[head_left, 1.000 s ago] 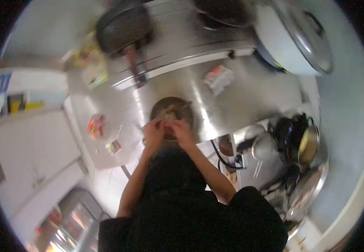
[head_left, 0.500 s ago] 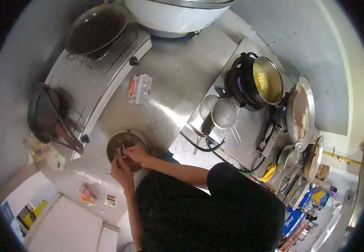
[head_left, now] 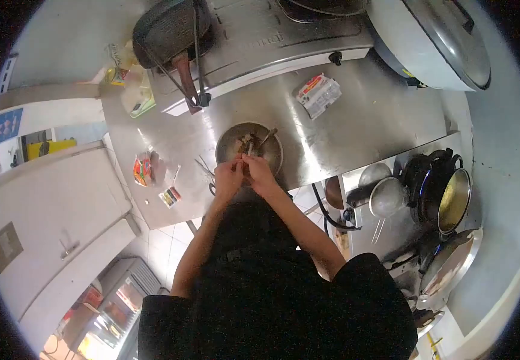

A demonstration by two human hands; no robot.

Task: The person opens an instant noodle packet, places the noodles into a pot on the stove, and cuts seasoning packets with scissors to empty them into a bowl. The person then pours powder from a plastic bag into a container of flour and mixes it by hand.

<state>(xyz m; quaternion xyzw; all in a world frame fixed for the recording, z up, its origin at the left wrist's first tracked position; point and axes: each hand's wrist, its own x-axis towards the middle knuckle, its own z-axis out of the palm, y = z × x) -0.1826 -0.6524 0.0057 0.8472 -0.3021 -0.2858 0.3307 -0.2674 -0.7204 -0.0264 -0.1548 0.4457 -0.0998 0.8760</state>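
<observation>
Moved: since half a second ago the person's head has swung round to face the stove more squarely, while both hands have stayed at the bowl.
Hands: from where I stand, the left hand (head_left: 230, 179) and the right hand (head_left: 258, 172) meet at the near edge of the bowl, fingers bent and tips drawn together; I cannot tell what, if anything, is pinched in either.
Bowl: a round metal bowl (head_left: 276, 157) sits on the table's near side, just in front of the person's dark clothing.
In the bowl: small food pieces (head_left: 248, 143) lie beyond the fingertips, and a utensil handle (head_left: 268, 138) leans over the far right rim.
Left of the bowl: what look like scissors (head_left: 204, 167) lie close by; farther off are a small sachet (head_left: 170, 196) and a red-and-orange packet (head_left: 143, 170).
Right side: a strainer (head_left: 387, 198) rests beside the burners, and past it a tilted-looking pot (head_left: 469, 198) shows yellow contents.
Farther along the steel table (head_left: 362, 114): a white-and-red packet (head_left: 319, 95) lies near the stove front.
Back: a dark pan (head_left: 170, 36) with a brown handle stands on the stove (head_left: 248, 54), well apart from a big white lidded pot (head_left: 392, 36).
</observation>
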